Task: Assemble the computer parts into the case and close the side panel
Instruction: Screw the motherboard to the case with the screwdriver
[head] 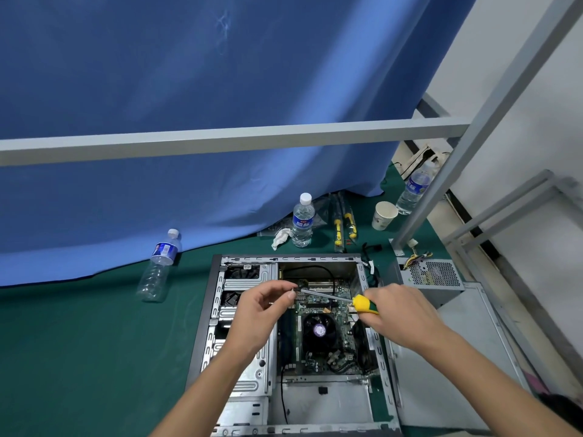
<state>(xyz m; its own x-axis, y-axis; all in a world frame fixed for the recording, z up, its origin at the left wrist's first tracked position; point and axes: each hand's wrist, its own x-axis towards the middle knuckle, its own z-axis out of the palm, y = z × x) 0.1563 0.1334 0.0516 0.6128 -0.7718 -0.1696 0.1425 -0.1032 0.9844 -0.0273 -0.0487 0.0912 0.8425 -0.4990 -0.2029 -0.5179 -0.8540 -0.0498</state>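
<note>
An open grey computer case [243, 367] lies flat on the green mat, with a motherboard [318, 302] and a black CPU fan [318, 331] inside. Above the case my right hand [400, 313] grips a screwdriver [362, 303] by its yellow and green handle, the shaft pointing left. My left hand [262, 313] pinches a small screw [294, 290] at the screwdriver's tip. The grey power supply [432, 279] sits outside the case at the right, on top of the loose side panel [448, 357].
Three water bottles stand or lean on the mat: bottle [159, 266], bottle [303, 220], bottle [413, 189]. A paper cup [383, 215], two yellow-handled tools [344, 227] and a crumpled tissue [280, 238] lie behind the case. A grey frame bar [220, 141] crosses overhead before a blue curtain.
</note>
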